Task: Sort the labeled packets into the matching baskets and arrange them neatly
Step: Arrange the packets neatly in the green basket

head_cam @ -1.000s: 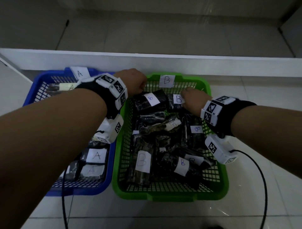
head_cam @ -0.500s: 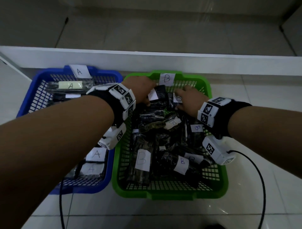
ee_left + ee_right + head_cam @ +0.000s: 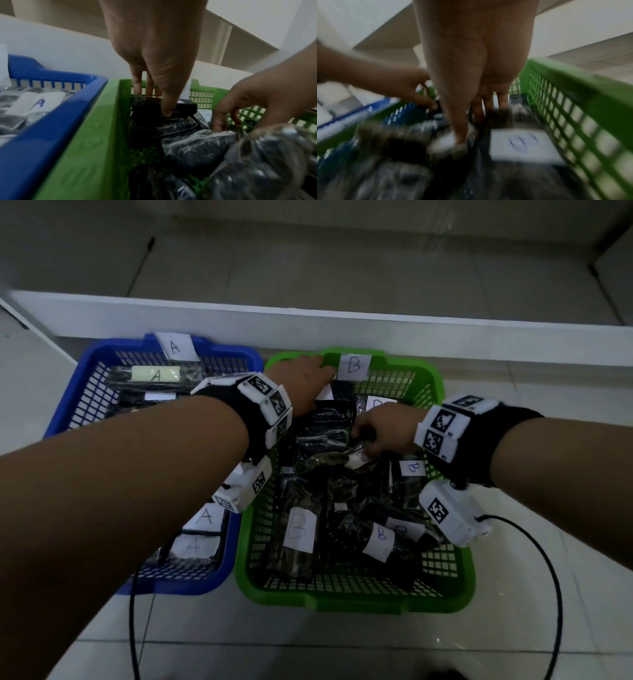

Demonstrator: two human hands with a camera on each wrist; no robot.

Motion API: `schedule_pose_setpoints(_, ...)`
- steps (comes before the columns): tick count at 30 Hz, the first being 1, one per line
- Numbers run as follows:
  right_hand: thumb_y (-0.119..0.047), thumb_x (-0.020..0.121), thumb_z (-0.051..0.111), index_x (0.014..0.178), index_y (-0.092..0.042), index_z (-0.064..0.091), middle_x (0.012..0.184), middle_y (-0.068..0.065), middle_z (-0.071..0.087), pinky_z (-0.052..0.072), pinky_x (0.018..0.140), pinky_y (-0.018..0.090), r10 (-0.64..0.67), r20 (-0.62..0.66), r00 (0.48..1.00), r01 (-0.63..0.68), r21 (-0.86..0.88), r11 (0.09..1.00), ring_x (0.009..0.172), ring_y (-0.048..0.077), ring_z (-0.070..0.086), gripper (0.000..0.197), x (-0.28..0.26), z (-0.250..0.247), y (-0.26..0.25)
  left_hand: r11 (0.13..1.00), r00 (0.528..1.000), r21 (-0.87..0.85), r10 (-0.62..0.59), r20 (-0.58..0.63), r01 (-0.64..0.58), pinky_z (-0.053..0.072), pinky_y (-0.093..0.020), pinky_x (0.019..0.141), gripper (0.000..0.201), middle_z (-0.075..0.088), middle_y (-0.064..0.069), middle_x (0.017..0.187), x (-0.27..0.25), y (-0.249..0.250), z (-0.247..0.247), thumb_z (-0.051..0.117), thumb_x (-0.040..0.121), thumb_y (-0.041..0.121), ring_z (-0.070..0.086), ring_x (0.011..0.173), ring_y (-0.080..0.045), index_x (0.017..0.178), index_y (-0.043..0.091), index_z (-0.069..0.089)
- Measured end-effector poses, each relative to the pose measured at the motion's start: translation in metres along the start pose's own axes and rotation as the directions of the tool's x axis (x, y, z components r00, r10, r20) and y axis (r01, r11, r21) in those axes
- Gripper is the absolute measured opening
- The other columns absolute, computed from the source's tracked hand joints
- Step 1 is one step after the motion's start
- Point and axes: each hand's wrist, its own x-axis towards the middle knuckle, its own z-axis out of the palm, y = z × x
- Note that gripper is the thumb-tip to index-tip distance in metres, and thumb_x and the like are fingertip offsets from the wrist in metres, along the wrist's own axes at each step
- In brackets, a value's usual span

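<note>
The green basket (image 3: 342, 601) tagged B holds several black packets with white B labels. The blue basket (image 3: 178, 585) tagged A holds packets labelled A. My left hand (image 3: 305, 381) reaches into the green basket's far left corner. There, in the left wrist view, my left hand (image 3: 157, 103) pinches a black packet (image 3: 185, 108) between thumb and fingers. My right hand (image 3: 373, 436) is over the middle of the basket with its fingers curled on another black packet (image 3: 329, 460). In the blurred right wrist view, its thumb (image 3: 459, 139) presses that packet's white label (image 3: 443, 143).
A low white ledge (image 3: 342, 323) runs just behind both baskets. The baskets stand side by side on a pale tiled floor (image 3: 548, 628). Black cables (image 3: 558, 594) loop from the wrist cameras over the floor in front and to the right.
My left hand has moved farther away, from the basket's middle rear to its far left corner. My right hand has drawn back toward the middle and closed on a packet.
</note>
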Motion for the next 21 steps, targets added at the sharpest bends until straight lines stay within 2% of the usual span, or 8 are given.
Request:
schedule_pose_setpoints(2, -0.029, 0.083, 0.068, 0.122, -0.016, 0.056, 0.12, 0.006, 0.061, 0.041, 0.083, 0.026, -0.013, -0.023, 1.0, 0.012, -0.029, 1.0, 0.108, 0.024, 0.057, 0.043, 0.001, 0.008, 0.002, 0.997, 0.996, -0.025, 0.076, -0.049, -0.077, 0.044, -0.041, 0.083, 0.038, 0.049, -0.012, 0.121, -0.003, 0.004, 0.0, 0.06, 0.086, 0.027, 0.05, 0.11, -0.03, 0.119, 0.013, 0.049)
schedule_pose_setpoints(4, -0.026, 0.083, 0.069, 0.119, -0.015, 0.058, 0.12, 0.007, 0.062, 0.039, 0.08, 0.024, -0.01, -0.072, 0.997, 0.012, 0.021, 1.0, 0.108, 0.024, 0.057, 0.039, 0.0, 0.009, 0.005, 0.984, 0.986, -0.071, 0.161, -0.053, -0.164, 0.045, -0.036, 0.076, 0.028, 0.057, -0.008, 0.109, -0.005, 0.009, 0.0, 0.06, 0.085, 0.031, 0.056, 0.1, -0.027, 0.108, 0.015, 0.055)
schedule_pose_setpoints(6, -0.022, 0.082, 0.07, 0.116, -0.015, 0.061, 0.118, 0.006, 0.063, 0.038, 0.079, 0.023, 0.009, -0.101, 0.995, 0.001, 0.094, 0.996, 0.107, 0.023, 0.057, 0.036, 0.0, 0.006, 0.006, 0.976, 0.977, -0.085, 0.204, 0.067, -0.198, 0.047, -0.034, 0.074, 0.028, 0.063, -0.006, 0.098, -0.006, 0.015, 0.002, 0.062, 0.084, 0.037, 0.06, 0.091, -0.026, 0.103, 0.016, 0.061)
schedule_pose_setpoints(8, -0.015, 0.082, 0.07, 0.112, -0.014, 0.064, 0.114, 0.005, 0.065, 0.039, 0.077, 0.021, 0.024, -0.115, 0.993, -0.004, 0.17, 0.985, 0.104, 0.021, 0.059, 0.03, -0.002, 0.003, 0.007, 0.977, 0.962, -0.081, 0.207, 0.177, -0.195, 0.048, -0.032, 0.077, 0.033, 0.067, -0.004, 0.098, -0.005, 0.018, 0.005, 0.062, 0.085, 0.041, 0.062, 0.092, -0.024, 0.108, 0.018, 0.065)
schedule_pose_setpoints(12, -0.008, 0.084, 0.064, 0.111, -0.014, 0.066, 0.115, 0.004, 0.065, 0.036, 0.075, 0.018, 0.011, -0.154, 0.988, 0.013, 0.154, 0.988, 0.105, 0.019, 0.058, 0.027, -0.007, 0.004, 0.007, 0.972, 0.945, -0.148, 0.215, 0.247, -0.183, 0.046, -0.028, 0.079, 0.047, 0.071, 0.0, 0.095, -0.001, 0.016, 0.001, 0.067, 0.079, 0.051, 0.063, 0.088, -0.018, 0.112, 0.017, 0.069)
schedule_pose_setpoints(16, -0.008, 0.085, 0.062, 0.114, -0.016, 0.065, 0.119, 0.003, 0.064, 0.037, 0.08, 0.019, 0.025, -0.157, 0.987, 0.001, 0.164, 0.986, 0.109, 0.02, 0.057, 0.03, -0.008, 0.005, 0.006, 0.978, 0.928, -0.094, 0.209, 0.308, -0.188, 0.051, -0.033, 0.083, 0.055, 0.071, -0.001, 0.097, -0.001, 0.018, 0.0, 0.072, 0.072, 0.052, 0.063, 0.092, -0.019, 0.112, 0.015, 0.067)
schedule_pose_setpoints(19, -0.008, 0.085, 0.061, 0.116, -0.017, 0.065, 0.12, 0.003, 0.064, 0.037, 0.079, 0.018, 0.039, -0.134, 0.99, -0.014, 0.184, 0.983, 0.109, 0.019, 0.057, 0.032, -0.011, 0.003, 0.004, 0.977, 0.948, 0.003, 0.208, 0.239, -0.215, 0.052, -0.032, 0.069, 0.039, 0.066, -0.002, 0.079, -0.006, 0.023, 0.005, 0.069, 0.074, 0.044, 0.062, 0.08, -0.022, 0.096, 0.011, 0.069)
schedule_pose_setpoints(21, -0.008, 0.086, 0.058, 0.116, -0.017, 0.064, 0.122, 0.004, 0.063, 0.038, 0.08, 0.019, 0.051, -0.117, 0.992, -0.03, 0.177, 0.984, 0.11, 0.021, 0.057, 0.032, -0.012, 0.002, 0.003, 0.98, 0.961, -0.004, 0.196, 0.196, -0.199, 0.042, -0.03, 0.059, 0.029, 0.052, -0.002, 0.06, -0.008, 0.027, -0.001, 0.065, 0.078, 0.036, 0.055, 0.067, -0.025, 0.079, 0.007, 0.064)
